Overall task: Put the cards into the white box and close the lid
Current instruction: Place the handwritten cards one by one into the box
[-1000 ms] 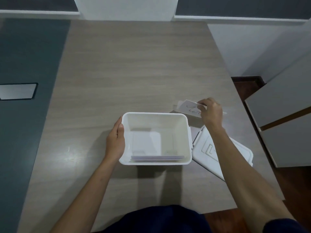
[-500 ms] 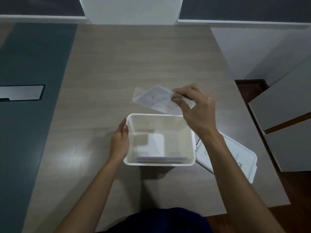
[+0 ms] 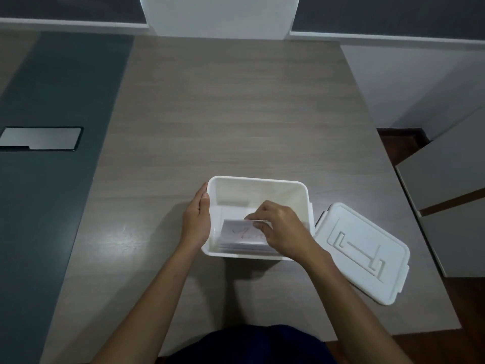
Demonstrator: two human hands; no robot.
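Cards (image 3: 242, 235) stacked in one box (image 3: 258, 183) (count unclear), one lid (image 3: 363, 249) beside.

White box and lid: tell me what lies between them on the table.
Nothing, by the head view: the white box and the lid sit close, with only a sliver of bare table between them.
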